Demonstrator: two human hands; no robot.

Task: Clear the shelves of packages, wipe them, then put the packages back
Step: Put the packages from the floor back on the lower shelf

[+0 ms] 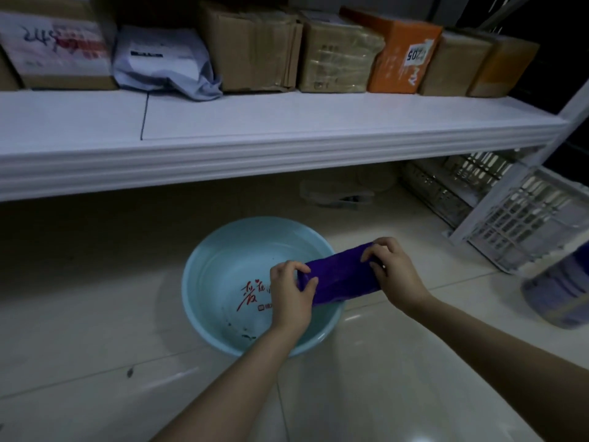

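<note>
While the left hand (291,293) and right hand (393,269) each pinched one end, the purple cloth (339,277) spanned between them over the basin (188,291), long axis left-to-right; shelf (318,116) sat ahead, above, packages (248,46) at its back.

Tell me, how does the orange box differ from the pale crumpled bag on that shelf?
The orange box is rigid with straight edges; the pale bag is soft and crumpled. The orange box stands toward the right of the row, the pale bag toward the left. The orange box's sticker shows numbers; the pale bag's label shows a dark bar. Both sit at the back of the white shelf.
</note>
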